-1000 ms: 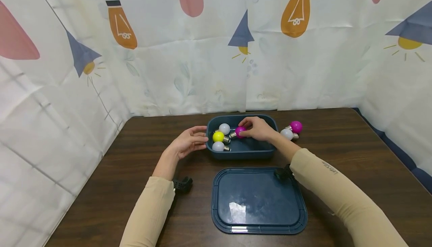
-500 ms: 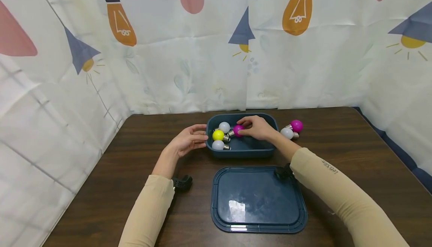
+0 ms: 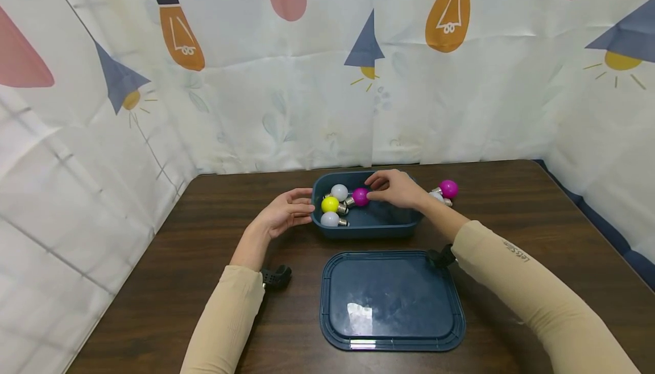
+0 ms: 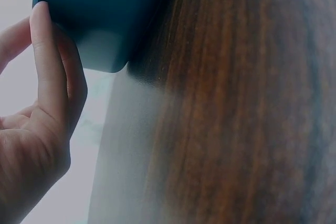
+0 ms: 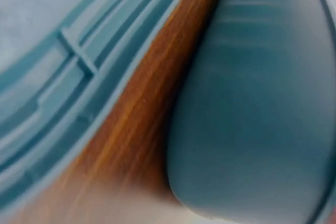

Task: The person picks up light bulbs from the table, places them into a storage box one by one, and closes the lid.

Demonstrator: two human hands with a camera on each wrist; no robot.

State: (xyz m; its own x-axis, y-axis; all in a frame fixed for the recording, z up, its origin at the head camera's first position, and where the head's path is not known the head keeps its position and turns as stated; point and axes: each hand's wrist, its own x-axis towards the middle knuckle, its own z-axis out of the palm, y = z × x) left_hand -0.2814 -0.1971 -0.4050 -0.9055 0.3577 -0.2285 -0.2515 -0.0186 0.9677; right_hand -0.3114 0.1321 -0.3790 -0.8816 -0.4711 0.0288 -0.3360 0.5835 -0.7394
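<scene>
The dark brown wood-grain surface (image 3: pixel 169 237) runs back to white fabric hangings (image 3: pixel 245 124), printed with orange light bulbs, blue lampshades and pink shapes; they close off the back and both sides, creased in places, and dark blue fabric (image 3: pixel 604 226) shows beyond the surface's right edge. Near the back edge stands a dark blue plastic box (image 3: pixel 365 233), holding a magenta bulb (image 3: pixel 360 196), a yellow bulb (image 3: pixel 330 204), a rear white bulb (image 3: pixel 339 192) and a front white bulb (image 3: pixel 330 219), all lying on their sides towards its left end. The right hand (image 3: pixel 395 188) reaches over the box, thumb and fingers slightly apart, fingertips right at the magenta bulb's edge; whether they touch it I cannot tell. The left hand (image 3: pixel 284 213), fingers extended and loosely spread, touches the box's left end. On the surface just right of the box, a second magenta bulb (image 3: pixel 448 188) lies beside another white bulb (image 3: pixel 436 196), partly hidden by the right forearm. The matching lid (image 3: pixel 393 300) lies flat in front of the box, glossy with a bright reflection.
</scene>
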